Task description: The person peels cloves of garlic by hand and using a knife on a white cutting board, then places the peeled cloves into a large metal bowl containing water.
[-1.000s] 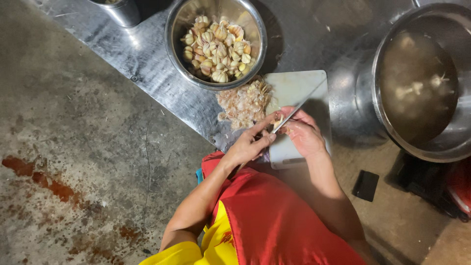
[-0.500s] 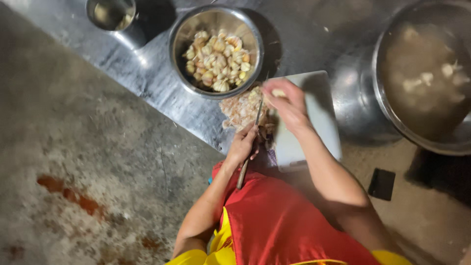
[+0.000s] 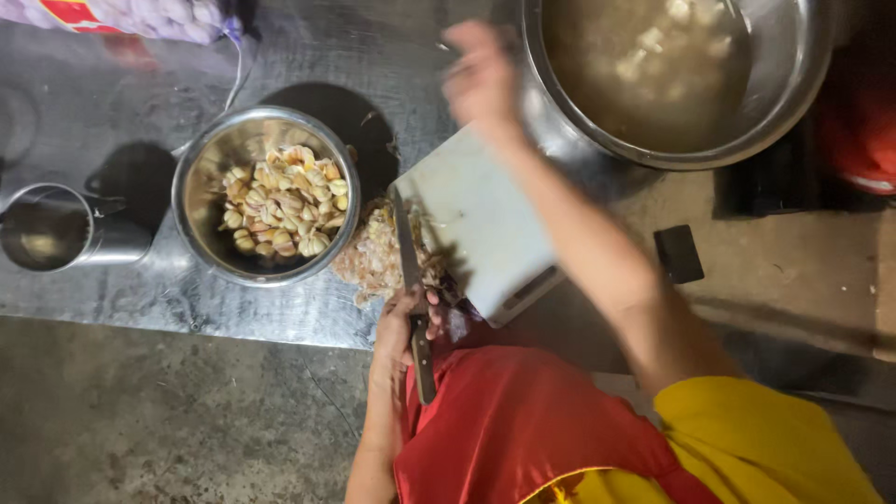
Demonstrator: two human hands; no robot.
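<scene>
Left hand grip closed on knife; right hand grip indeterminate, blurred; the unwatched blade could slip off the cutting board.

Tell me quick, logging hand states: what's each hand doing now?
Left hand: closed on the knife.
Right hand: raised, blurred; grip cannot be told.

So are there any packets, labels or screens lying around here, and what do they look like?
Bag: top left corner on the metal table, cut off by the frame; a pale net sack of whitish round pieces with a red and white printed label.
Small flat dark rectangle: on the floor right of the white cutting board; black, unlit; too small to tell whether it is a screen.
</scene>
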